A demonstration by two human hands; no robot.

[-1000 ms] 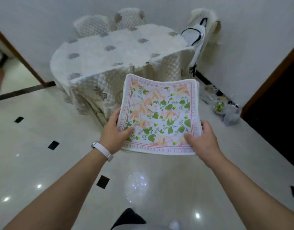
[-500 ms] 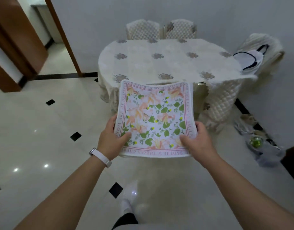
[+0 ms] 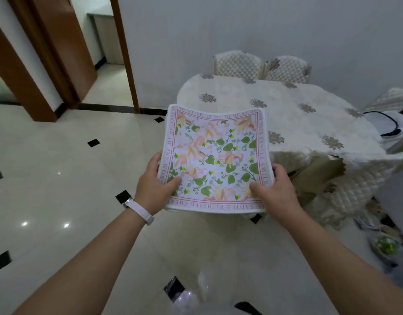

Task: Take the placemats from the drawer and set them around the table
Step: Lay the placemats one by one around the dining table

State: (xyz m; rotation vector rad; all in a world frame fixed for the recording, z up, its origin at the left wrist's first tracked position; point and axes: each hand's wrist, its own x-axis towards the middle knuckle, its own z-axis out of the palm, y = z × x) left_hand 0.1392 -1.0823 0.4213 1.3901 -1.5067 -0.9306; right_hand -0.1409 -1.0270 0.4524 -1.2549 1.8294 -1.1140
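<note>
Pale glossy floor [image 3: 59,183] with small black insets underfoot, a brown-framed doorway off to the left, and ahead on the right an oval table [image 3: 293,110] under a quilted cream cloth, with two padded chairs [image 3: 238,64] behind it by the wall. Apparently mid-carry: placemats [image 3: 215,160] out of the drawer, held as a flat floral stack over the floor just short of the table's near edge, with no mat on the visible cloth. Left hand [image 3: 154,189] pinching the near left corner, with thumb pressed on the print and fingers tucked beneath, hidden. Right hand [image 3: 276,187] mirroring it on the near right corner. Both forearms stretched forward. Next, probably: closing on the table, freeing one hand to peel off the top mat, then laying it flat before a seat.
</note>
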